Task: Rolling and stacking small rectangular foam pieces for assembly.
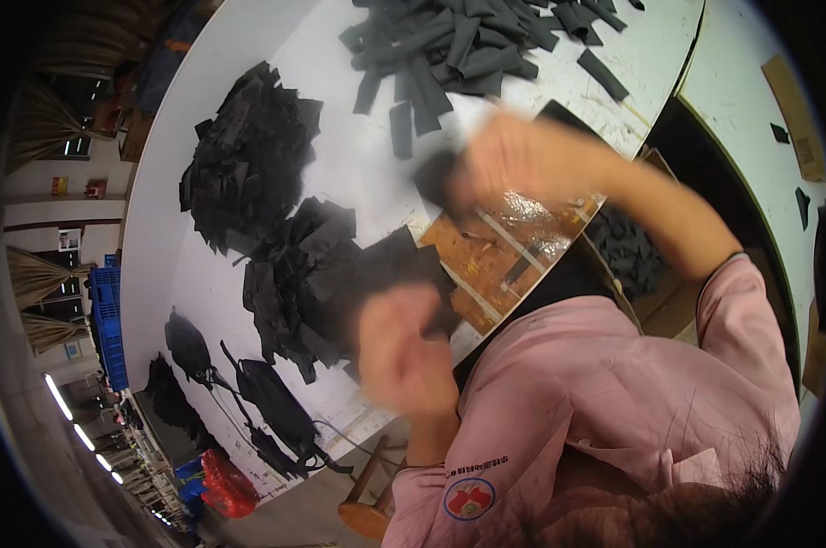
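My right hand (pixel 504 160) is smeared by motion above the far part of a brown board. A blurred dark fabric piece (pixel 437 177) shows at its fingers and seems to be held by them. Nearer to me, my left hand (pixel 402 342) is blurred too, at the board's left edge. Right beside it lie black fabric pieces (pixel 395 265), partly covered by the hand. Its fingers are too smeared to tell what they hold. The brown board (pixel 472 247) carries strips of pale tape and lies at the table's edge in front of me.
A tall heap of flat black pieces (pixel 248 155) adjoins a looser pile (pixel 294 283) on the white table (pixel 171 247). Folded dark strips (pixel 459 46) cover the far end. Black strapped pouches (pixel 276 402) lie left. A cardboard box (pixel 664 310) with dark pieces stands below the table's right edge.
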The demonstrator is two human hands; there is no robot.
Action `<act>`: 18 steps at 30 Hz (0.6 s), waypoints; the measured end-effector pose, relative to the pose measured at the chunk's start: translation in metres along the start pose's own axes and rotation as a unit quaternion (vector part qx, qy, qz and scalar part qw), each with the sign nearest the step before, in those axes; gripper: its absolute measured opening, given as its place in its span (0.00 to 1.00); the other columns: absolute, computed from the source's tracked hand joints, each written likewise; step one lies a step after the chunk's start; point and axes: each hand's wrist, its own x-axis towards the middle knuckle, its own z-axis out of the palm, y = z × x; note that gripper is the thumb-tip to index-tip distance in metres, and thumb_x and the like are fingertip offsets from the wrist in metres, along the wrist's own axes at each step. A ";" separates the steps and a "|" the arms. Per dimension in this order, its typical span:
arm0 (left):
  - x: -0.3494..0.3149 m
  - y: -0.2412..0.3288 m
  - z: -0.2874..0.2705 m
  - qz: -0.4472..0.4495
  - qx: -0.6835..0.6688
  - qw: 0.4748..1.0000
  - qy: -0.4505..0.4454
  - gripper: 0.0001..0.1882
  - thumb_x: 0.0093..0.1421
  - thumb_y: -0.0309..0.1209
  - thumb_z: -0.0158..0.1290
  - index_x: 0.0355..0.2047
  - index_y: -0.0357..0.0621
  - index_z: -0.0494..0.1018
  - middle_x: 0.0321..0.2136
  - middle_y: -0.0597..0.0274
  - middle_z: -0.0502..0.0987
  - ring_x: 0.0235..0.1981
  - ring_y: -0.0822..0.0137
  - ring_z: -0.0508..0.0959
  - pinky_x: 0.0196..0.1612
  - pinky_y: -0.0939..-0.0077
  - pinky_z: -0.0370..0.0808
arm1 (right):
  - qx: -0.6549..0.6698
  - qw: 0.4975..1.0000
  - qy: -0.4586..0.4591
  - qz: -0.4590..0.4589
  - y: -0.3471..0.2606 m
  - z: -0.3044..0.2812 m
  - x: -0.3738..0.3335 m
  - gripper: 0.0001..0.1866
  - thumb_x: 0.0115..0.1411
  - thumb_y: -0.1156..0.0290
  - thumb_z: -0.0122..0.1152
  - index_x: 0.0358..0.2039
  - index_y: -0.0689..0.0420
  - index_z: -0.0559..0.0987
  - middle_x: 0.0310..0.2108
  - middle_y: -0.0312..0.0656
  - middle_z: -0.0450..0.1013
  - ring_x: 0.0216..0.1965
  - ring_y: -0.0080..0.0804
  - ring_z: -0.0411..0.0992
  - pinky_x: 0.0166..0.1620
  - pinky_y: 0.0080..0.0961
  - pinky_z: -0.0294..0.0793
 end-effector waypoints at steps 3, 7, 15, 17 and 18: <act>-0.005 0.057 -0.004 0.031 -0.272 0.962 0.006 0.05 0.50 0.26 0.46 0.25 0.36 0.67 0.25 0.49 0.70 0.20 0.64 0.68 0.23 0.79 0.64 | -0.162 0.956 0.226 0.090 0.044 -0.030 0.042 0.25 0.54 0.50 0.48 0.19 0.62 0.69 0.12 0.41 0.65 0.16 0.27 0.66 0.20 0.23 0.64; -0.014 0.061 -0.012 -0.038 -0.285 0.957 0.036 0.06 0.49 0.27 0.47 0.21 0.37 0.67 0.23 0.49 0.70 0.18 0.65 0.66 0.20 0.78 0.62 | -0.037 0.939 0.284 0.190 0.074 0.008 -0.005 0.17 0.55 0.58 0.50 0.23 0.62 0.71 0.11 0.35 0.62 0.15 0.18 0.60 0.19 0.19 0.60; -0.021 0.056 -0.047 -0.051 -0.357 0.931 -0.052 0.07 0.49 0.28 0.48 0.19 0.36 0.68 0.21 0.49 0.70 0.17 0.64 0.68 0.18 0.76 0.62 | -0.164 0.975 0.121 0.092 0.049 0.121 -0.092 0.06 0.49 0.72 0.55 0.21 0.60 0.70 0.17 0.46 0.66 0.19 0.40 0.67 0.22 0.29 0.66; -0.022 0.049 -0.050 -0.057 -0.393 0.914 -0.079 0.07 0.49 0.28 0.48 0.19 0.36 0.68 0.21 0.49 0.70 0.17 0.64 0.68 0.18 0.76 0.62 | -0.191 0.977 0.064 0.067 0.053 0.138 -0.081 0.11 0.49 0.68 0.55 0.18 0.60 0.68 0.17 0.47 0.67 0.18 0.43 0.67 0.22 0.33 0.66; -0.024 0.045 -0.052 -0.058 -0.414 0.904 -0.092 0.07 0.49 0.28 0.49 0.18 0.36 0.68 0.21 0.49 0.70 0.17 0.64 0.68 0.17 0.76 0.62 | -0.196 0.976 0.065 0.073 0.061 0.146 -0.077 0.11 0.49 0.68 0.55 0.18 0.60 0.68 0.17 0.47 0.67 0.18 0.43 0.67 0.22 0.33 0.66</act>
